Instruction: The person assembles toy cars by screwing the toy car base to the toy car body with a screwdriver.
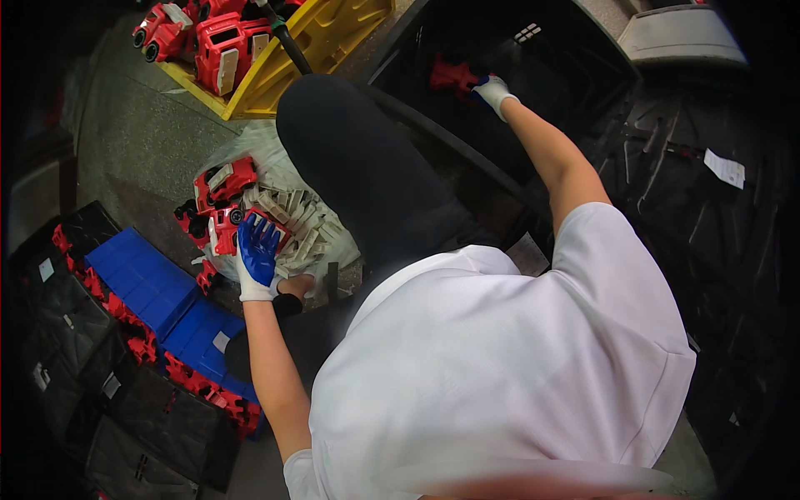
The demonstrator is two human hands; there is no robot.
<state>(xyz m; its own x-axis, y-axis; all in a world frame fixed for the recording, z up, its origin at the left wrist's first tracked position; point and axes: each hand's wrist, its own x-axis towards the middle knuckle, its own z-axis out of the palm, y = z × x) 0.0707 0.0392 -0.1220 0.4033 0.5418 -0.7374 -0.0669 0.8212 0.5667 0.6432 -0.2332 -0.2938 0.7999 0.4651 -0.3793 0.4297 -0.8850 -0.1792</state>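
Note:
My right hand (pixel 496 93), in a white glove with blue-coated fingers, reaches into a large black crate (pixel 450 125) at the upper right. Its fingers are closed on the end of a red toy truck (pixel 451 75) inside. Left of my knee, my left hand (pixel 259 250) is held palm up, its blue-coated fingers stretched out and holding nothing. Right beside it, several red toy trucks (pixel 229 179) with black wheels lie on a clear plastic bag (pixel 275 150). Many pale grey strip-like parts (pixel 308 221) are heaped on the bag next to them.
A yellow crate (pixel 321 42) at the top left holds several red toy trucks (pixel 229 50). Blue crates (pixel 142 279) stand at the left, with red toys along their sides. Black crates (pixel 158 417) line the lower left; black panels (pixel 692 225) are at the right.

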